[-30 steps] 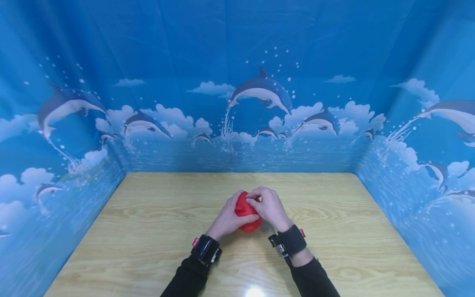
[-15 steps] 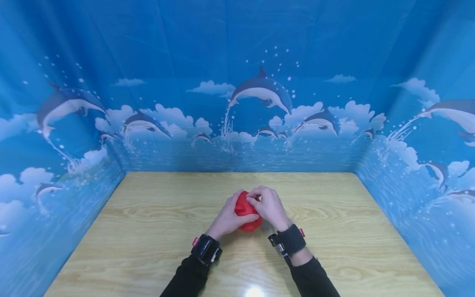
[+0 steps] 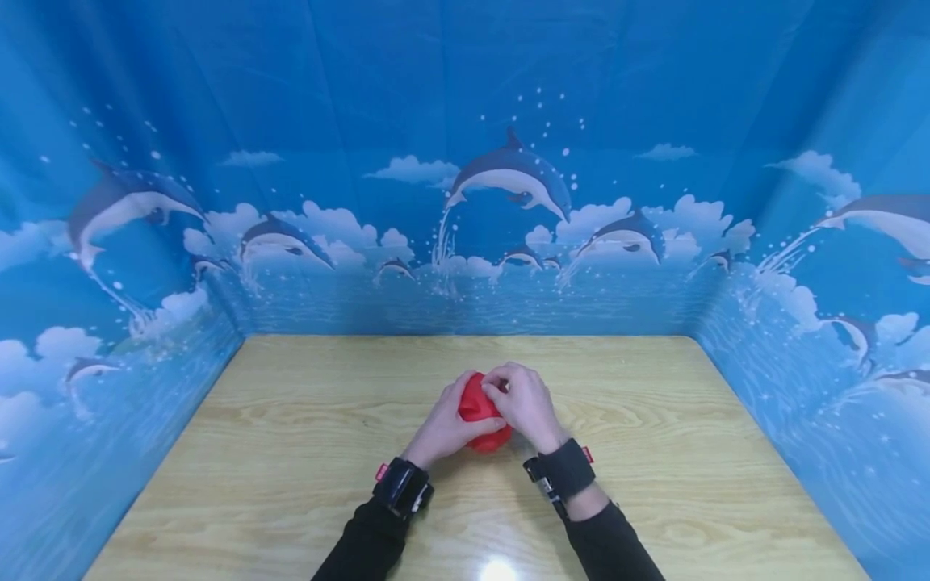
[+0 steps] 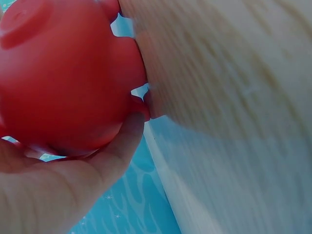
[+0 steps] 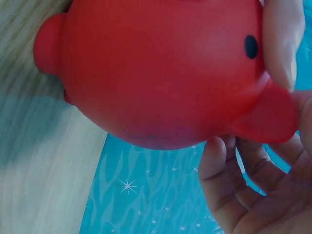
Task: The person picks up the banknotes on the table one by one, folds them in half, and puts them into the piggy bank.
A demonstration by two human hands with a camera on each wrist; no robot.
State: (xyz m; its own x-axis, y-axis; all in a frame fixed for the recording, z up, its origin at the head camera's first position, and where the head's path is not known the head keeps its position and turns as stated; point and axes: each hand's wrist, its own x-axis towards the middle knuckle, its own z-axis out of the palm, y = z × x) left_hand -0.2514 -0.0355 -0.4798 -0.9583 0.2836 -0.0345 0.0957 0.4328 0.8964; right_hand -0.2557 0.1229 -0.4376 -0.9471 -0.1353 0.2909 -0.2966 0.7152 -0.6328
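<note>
A red piggy bank (image 3: 479,402) stands on the table between my two hands, its stubby feet against the wood in the left wrist view. From the left, my left hand (image 3: 441,424) grips its body, the thumb across the near side. My right hand (image 3: 525,401) is at the upper right of the bank, its thumb and fingertips pinching an ear (image 5: 270,117). In the right wrist view one black eye (image 5: 251,47) shows beside that ear. The fingertips behind the bank are hidden in the head view.
The wooden table (image 3: 291,460) spreads out on both sides of the hands. Blue curtains (image 3: 349,97) printed with dolphins and clouds enclose its back, left and right. Black straps with small cameras (image 3: 402,488) circle both wrists, below them dark sleeves.
Both hands keep their hold on the piggy bank, almost unmoved. The right wrist has shifted very slightly to the left.
</note>
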